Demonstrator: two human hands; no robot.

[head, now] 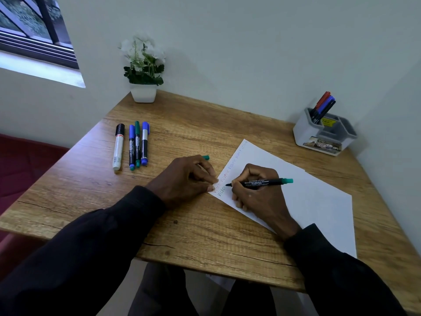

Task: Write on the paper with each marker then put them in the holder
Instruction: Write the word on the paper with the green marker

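Right hand [257,190]: pinching the green marker [262,181], tip writing at the paper [296,195] near its left edge
Left hand [189,176]: curling around the cap [206,157], fingertips pinning the paper
Next: recapping, then reaching to the holder [325,133] at the table's far right corner

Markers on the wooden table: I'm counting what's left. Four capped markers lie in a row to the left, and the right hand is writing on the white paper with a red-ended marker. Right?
Not quite. The head view shows the marker in the right hand is green-ended, not red. The four capped markers do lie in a row on the wooden table, left of the white paper.
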